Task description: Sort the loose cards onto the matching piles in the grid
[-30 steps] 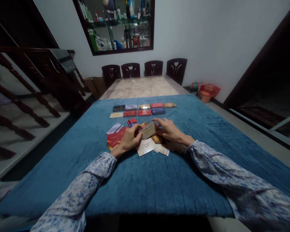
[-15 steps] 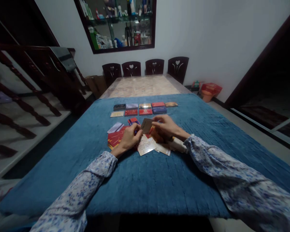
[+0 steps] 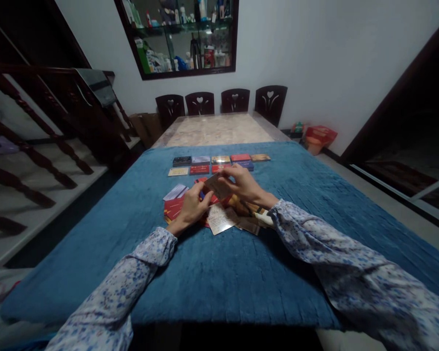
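A greyish-brown card is tilted up above a loose heap of cards. My right hand pinches it along its right side. My left hand has its thumb and fingertips at the card's left edge, closed on it. Below the hands lies a pale printed card with a bright glare spot. Dark red cards and a whitish striped card lie left of my left hand. Under my right wrist are more gold and pale cards, partly hidden.
Two rows of sorted card stacks lie beyond my hands, among them a black stack and a yellow card. A blue cloth covers the near table. Dark chairs stand at the far end.
The card has moved slightly left and up, tilting more. My right hand has shifted left and up with it, now covering part of the front row of stacks.
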`<act>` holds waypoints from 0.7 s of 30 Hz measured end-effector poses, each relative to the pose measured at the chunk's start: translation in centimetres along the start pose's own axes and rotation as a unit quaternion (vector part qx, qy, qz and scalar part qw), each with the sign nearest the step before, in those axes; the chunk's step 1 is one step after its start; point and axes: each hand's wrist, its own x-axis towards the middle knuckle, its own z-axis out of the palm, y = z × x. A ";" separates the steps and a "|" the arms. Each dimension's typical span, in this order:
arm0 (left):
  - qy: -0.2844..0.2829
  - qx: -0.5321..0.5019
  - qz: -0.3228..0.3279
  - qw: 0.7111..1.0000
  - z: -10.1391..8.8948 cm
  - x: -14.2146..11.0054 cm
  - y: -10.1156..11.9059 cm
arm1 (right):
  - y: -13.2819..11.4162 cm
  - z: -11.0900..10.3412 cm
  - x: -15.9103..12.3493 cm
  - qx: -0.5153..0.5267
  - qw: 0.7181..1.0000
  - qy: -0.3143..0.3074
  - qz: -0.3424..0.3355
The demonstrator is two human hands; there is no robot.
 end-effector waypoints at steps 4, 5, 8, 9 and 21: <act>0.029 -0.008 0.003 1.000 -0.5 0.1 0.3 | -0.1 0.4 -0.1 -0.074 0.997 -0.010 -0.024; 0.033 -0.009 0.006 0.999 -0.6 0.1 0.4 | -0.1 0.5 -0.1 -0.092 0.995 -0.016 -0.029; 0.037 -0.006 0.015 0.999 -0.7 0.1 0.4 | -0.4 0.7 -0.3 -0.133 0.990 -0.032 -0.044; 0.036 -0.004 0.018 0.999 -0.6 0.1 0.4 | -0.6 0.8 -0.3 -0.142 0.988 -0.038 -0.049; 0.010 0.007 0.032 0.999 -0.5 -0.2 -0.2 | -0.6 0.7 -1.7 -0.172 0.980 -0.082 -0.062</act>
